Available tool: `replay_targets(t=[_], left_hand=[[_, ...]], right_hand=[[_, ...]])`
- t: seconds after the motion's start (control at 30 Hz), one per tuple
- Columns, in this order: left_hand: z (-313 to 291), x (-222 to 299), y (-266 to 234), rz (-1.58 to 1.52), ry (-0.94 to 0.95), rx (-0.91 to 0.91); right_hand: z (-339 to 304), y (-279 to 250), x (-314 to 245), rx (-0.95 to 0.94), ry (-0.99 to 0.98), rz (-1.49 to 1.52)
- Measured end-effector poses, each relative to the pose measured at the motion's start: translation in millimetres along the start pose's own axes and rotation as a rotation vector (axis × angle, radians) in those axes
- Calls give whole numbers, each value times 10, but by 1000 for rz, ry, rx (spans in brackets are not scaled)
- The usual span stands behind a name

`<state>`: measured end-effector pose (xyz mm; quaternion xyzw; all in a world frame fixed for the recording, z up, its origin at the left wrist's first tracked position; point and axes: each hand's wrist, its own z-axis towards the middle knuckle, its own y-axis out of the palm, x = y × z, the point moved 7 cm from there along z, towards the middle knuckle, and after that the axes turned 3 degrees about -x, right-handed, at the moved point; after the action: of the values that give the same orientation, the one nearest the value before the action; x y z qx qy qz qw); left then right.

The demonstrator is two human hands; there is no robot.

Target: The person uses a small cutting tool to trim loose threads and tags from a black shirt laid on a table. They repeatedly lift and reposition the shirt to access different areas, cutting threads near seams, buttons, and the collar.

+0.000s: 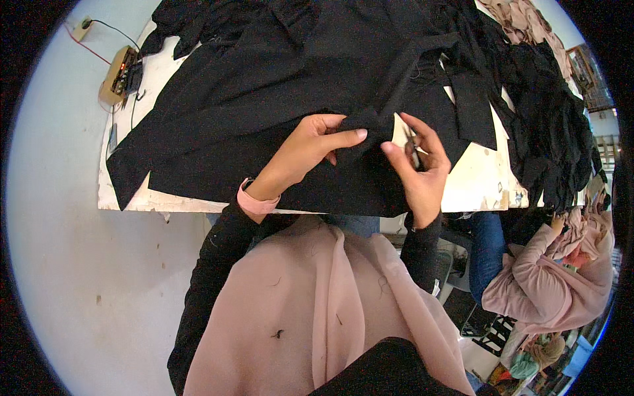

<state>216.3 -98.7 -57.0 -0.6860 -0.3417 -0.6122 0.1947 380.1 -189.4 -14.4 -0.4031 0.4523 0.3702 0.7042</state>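
Observation:
A large piece of black fabric (264,105) lies spread in folds over the table in front of me. My left hand (297,148) pinches it near the middle, thumb on top and the other fingers partly hidden under a fold. To the right, my right hand (426,171) has its thumb and index finger apart at the cloth's edge. Tucked against the curled fingers of that hand is a small dark tool (414,148) that looks like thread snips. A pale patch shows between thumb and index finger; whether it is tabletop or cloth I cannot tell.
The worn white tabletop (472,191) shows at the right front. A beige electrical box (119,76) with wires sits at the far left by the wall. More black cloth (541,119) hangs over the right side, with beige cloth (528,23) behind. Another person (541,284) sits at the right.

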Motion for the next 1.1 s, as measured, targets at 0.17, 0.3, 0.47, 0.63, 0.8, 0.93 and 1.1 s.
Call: replay_targets(t=[0.17, 0.3, 0.47, 0.63, 0.8, 0.93, 1.1], left_hand=[[-22, -131, 55, -7, -102, -28], [-95, -105, 61, -254, -36, -33], [-153, -77, 31, -170, -57, 18], [-357, 415, 13, 719, 549, 224], [-584, 481, -68, 841, 707, 310], [-678, 457, -149, 653, 807, 403], [-704, 365, -161, 400, 766, 440]], right_hand=[[85, 103, 11, 30, -24, -1], [88, -45, 8, 159, 20, 68], [60, 110, -47, 8, 30, 60], [39, 368, -124, -157, -77, -142], [-62, 318, -349, -136, -242, -270], [-193, 307, -336, -196, -101, 78], [-322, 331, -167, -107, 62, 34]])
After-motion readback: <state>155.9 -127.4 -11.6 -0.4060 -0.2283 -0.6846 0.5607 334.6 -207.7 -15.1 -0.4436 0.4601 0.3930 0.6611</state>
